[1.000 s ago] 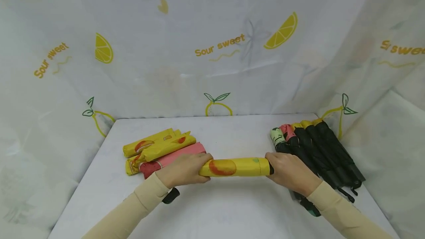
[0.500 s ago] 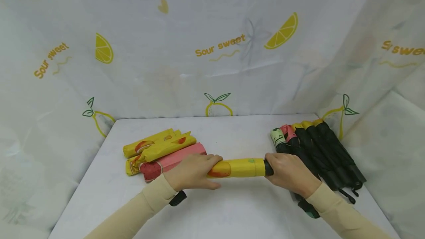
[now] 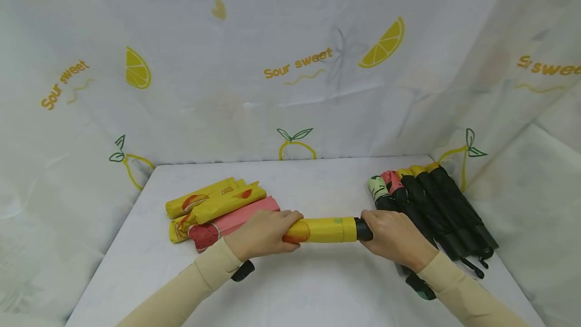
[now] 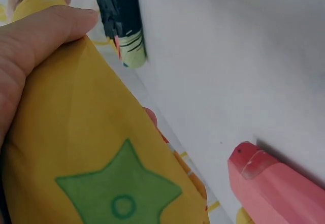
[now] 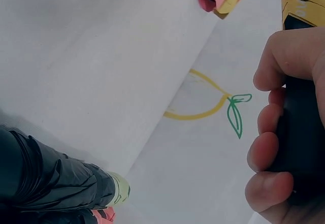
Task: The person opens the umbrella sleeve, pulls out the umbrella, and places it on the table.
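Between my two hands, just above the table, lies a folded umbrella (image 3: 363, 229) in a yellow sleeve (image 3: 333, 230) with a peach print. My left hand (image 3: 265, 233) grips the sleeve at its left end, fingers curled over it. In the left wrist view its thumb lies across the yellow sleeve (image 4: 76, 117), near a green star. My right hand (image 3: 395, 236) grips the black part beyond the sleeve's edge. In the right wrist view its fingers wrap that black part (image 5: 304, 142). The left palm hides the sleeve's far left end.
At left lie several yellow rolled pieces (image 3: 227, 203) and a pink one (image 3: 245, 213); a black end (image 3: 242, 270) shows under the left wrist. Several black folded umbrellas (image 3: 445, 216) with yellow, pink or green ends lie in a row at right. A white lemon-print curtain (image 3: 204, 115) stands behind.
More of the black part shows between the sleeve and my right hand. My left hand loosened its fingers, shifted right along the sleeve and gripped it again.
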`<state>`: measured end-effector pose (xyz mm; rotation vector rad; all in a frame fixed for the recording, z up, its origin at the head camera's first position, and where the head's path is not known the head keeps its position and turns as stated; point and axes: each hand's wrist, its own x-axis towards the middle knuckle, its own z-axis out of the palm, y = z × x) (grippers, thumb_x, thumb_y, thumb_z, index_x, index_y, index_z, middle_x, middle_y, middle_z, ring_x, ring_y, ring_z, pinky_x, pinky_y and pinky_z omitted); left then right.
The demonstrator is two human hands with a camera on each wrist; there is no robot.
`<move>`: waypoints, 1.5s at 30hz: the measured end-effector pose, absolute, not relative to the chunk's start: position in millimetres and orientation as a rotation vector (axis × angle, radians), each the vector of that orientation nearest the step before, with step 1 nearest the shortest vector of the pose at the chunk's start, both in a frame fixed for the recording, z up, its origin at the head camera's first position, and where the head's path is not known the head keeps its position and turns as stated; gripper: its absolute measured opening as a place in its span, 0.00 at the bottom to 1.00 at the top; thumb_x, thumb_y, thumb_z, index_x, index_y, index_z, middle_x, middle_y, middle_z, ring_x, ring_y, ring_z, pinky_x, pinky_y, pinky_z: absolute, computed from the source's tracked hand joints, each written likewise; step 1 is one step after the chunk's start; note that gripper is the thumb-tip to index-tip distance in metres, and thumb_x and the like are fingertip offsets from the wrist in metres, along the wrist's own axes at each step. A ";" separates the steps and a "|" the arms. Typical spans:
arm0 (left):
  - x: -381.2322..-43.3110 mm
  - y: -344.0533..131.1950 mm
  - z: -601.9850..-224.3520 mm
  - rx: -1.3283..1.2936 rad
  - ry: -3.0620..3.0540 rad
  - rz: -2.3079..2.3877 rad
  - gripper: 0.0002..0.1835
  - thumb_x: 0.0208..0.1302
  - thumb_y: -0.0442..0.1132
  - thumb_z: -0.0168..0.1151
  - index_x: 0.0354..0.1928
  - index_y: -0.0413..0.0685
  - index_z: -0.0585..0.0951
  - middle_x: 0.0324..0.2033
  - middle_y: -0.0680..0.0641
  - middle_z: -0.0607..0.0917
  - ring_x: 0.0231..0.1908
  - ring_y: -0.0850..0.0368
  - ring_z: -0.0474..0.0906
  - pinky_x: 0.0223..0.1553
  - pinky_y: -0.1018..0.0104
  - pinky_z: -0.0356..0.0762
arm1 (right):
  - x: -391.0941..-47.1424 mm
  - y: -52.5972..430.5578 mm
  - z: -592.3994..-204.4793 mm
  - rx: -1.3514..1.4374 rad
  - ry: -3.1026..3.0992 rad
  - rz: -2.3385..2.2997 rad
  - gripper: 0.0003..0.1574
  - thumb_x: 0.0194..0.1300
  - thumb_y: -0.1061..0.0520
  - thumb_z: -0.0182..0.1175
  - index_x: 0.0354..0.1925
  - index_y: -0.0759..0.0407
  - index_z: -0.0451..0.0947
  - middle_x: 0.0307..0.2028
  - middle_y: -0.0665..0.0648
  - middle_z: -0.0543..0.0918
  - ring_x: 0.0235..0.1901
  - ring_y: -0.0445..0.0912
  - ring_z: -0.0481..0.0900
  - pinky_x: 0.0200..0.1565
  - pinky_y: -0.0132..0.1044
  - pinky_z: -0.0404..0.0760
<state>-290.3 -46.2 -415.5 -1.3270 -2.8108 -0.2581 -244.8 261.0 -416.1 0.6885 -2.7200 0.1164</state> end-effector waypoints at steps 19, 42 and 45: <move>-291.1 -57.9 -417.2 -1.334 -2.781 -0.265 0.24 0.60 0.58 0.71 0.52 0.58 0.78 0.34 0.62 0.81 0.29 0.69 0.70 0.27 0.76 0.66 | -242.9 267.8 -416.2 0.668 -2.746 0.130 0.23 0.43 0.52 0.82 0.32 0.54 0.78 0.22 0.46 0.81 0.21 0.36 0.69 0.27 0.31 0.81; -291.8 -68.5 -416.9 -1.341 -2.721 -0.305 0.25 0.59 0.53 0.74 0.53 0.54 0.77 0.32 0.59 0.81 0.28 0.68 0.69 0.29 0.78 0.69 | -242.2 278.7 -418.0 0.630 -2.753 0.161 0.23 0.43 0.53 0.82 0.32 0.55 0.78 0.23 0.47 0.81 0.21 0.37 0.70 0.28 0.34 0.82; -291.6 -69.8 -418.0 -1.328 -2.733 -0.308 0.24 0.59 0.53 0.73 0.53 0.55 0.77 0.32 0.60 0.80 0.29 0.68 0.69 0.29 0.77 0.69 | -242.4 280.4 -419.6 0.617 -2.757 0.153 0.23 0.43 0.53 0.82 0.31 0.54 0.77 0.22 0.46 0.81 0.21 0.37 0.69 0.28 0.34 0.82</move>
